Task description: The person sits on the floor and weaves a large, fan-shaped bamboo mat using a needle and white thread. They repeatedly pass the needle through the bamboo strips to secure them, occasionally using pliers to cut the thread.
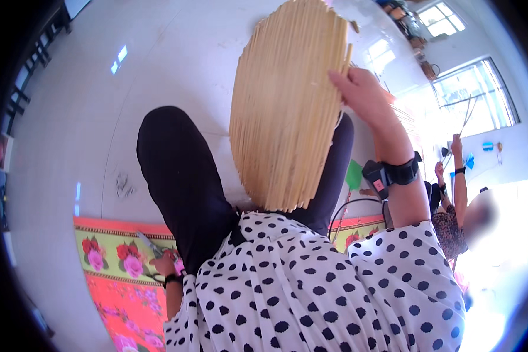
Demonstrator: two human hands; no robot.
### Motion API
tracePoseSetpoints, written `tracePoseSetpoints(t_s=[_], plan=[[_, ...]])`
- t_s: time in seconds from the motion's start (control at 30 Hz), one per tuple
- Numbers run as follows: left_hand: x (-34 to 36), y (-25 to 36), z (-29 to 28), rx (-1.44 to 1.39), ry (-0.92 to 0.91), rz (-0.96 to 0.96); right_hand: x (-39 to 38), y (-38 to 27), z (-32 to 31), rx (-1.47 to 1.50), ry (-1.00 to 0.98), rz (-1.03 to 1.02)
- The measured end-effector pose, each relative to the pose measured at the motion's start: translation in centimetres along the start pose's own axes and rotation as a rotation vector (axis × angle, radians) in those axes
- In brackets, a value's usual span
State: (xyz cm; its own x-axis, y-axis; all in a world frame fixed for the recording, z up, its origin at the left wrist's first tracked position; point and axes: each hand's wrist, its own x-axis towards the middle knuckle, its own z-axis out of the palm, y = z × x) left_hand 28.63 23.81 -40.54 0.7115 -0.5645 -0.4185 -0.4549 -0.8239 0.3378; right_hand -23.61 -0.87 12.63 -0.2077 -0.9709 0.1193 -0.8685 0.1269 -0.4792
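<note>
A pale oval mat of woven straw-coloured strips (pixel 284 105) stands on edge above the lap, its long axis running up and slightly rightward, the fine ribs following that line. The right hand (pixel 364 94) grips its upper right rim, fingers (pixel 341 79) curled over the edge. The left hand (pixel 165 265), low beside the black-trousered knee (pixel 179 170), closes round scissors (pixel 152 246) over a floral mat of pink and green (pixel 117 276) on the white floor (pixel 100 117).

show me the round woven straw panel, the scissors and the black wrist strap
round woven straw panel (pixel 284 105), head view, middle of its woven face
scissors (pixel 152 249), head view, blades beside the left hand (pixel 165 265)
black wrist strap (pixel 402 173), head view, band on the right wrist
</note>
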Motion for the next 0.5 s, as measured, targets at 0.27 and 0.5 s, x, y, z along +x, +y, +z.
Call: tracePoseSetpoints(t_s=[0.27,0.5], plan=[[2.0,2.9,-6.0,-1.576,-0.765,-0.027,-2.3,-1.2,1.0,0.089,-0.02,0.073],[-1.1,19.6,-19.2,-1.905,-1.023,0.306,-3.8,-2.1,-0.6,0.16,-0.042,0.124]])
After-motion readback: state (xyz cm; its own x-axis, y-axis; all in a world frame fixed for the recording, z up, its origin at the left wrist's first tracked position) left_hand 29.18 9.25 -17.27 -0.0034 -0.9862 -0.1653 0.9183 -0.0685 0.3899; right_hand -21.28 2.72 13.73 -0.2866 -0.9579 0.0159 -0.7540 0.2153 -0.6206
